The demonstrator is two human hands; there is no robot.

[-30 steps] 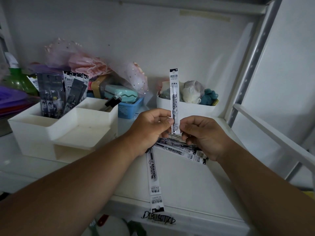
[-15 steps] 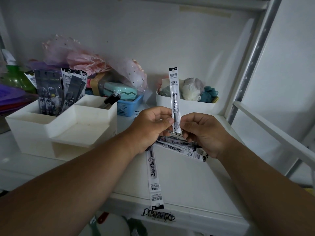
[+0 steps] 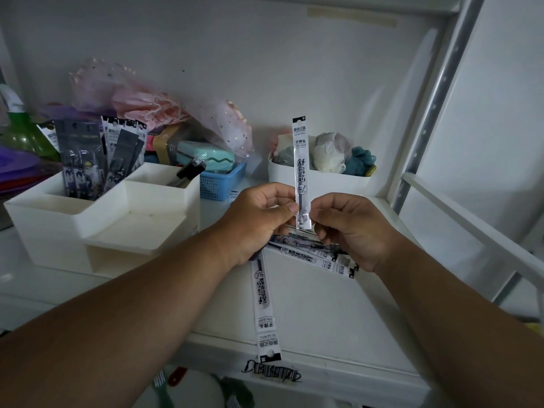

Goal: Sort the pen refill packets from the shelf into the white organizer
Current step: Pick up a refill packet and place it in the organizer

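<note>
An upright pen refill packet (image 3: 300, 160), white with black print, stands above the shelf's middle. My left hand (image 3: 259, 219) and my right hand (image 3: 350, 228) both pinch its lower end. A second packet (image 3: 264, 304) hangs down from under my left hand, which seems to hold its top. Several more packets (image 3: 318, 254) lie on the shelf beneath my hands. The white organizer (image 3: 100, 219) stands at the left, with several packets (image 3: 97, 160) upright in its rear left compartment.
A blue basket (image 3: 219, 184) with a teal case sits behind the organizer. A white tub (image 3: 338, 184) of soft items stands at the back. A metal upright (image 3: 438, 92) and a white rail (image 3: 471, 222) bound the right. The shelf's front edge (image 3: 323, 372) is below.
The upright packet has stayed pinched between both hands, almost in the same place. The view has shifted slightly.
</note>
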